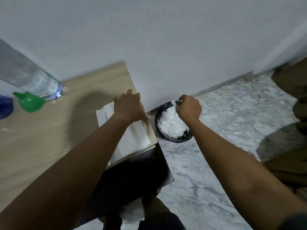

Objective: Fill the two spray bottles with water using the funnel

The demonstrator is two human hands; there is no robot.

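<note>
While reaching up from the bottom edge with both bare forearms, appears busy with tidying rather than pouring. Pressing the left hand [128,107] flat on white paper sheets [132,138] at the right corner of the wooden table [49,138], mid-frame: fingers straight and spread, gripping nothing. Holding the right hand [188,106] just right of centre, above the black bin [174,140] on the marble floor [232,113], fingertips drawn together and pinching a small white scrap. Also something dark at the same pinch, too blurred to name. Heaped with crumpled white paper inside that bin.

Looking further back, toward the left edge, for the task's things. Lying on the table there: the green funnel [31,102], wide bowl toward the lower right, a narrow green end toward the upper left; spout or tab, cannot tell. Touching or all but touching the base of a big clear water bottle [28,77], standing just behind and slanting in the frame toward the upper left. Cut off by the left edge, a blue shape [5,106] just beside the funnel; possibly a spray bottle, too cropped to say. No second one in view.

Turns, then, on one relation: funnel well apart from both hands, leftward across the tabletop from the left hand, and clearly nearer to that hand than to the right one, out beyond the table corner. Probably calls for letting the scrap go over the bin, then a leftward reach with the left hand to the funnel's bowl. Filling not yet begun, judging by the funnel lying loose.
</note>
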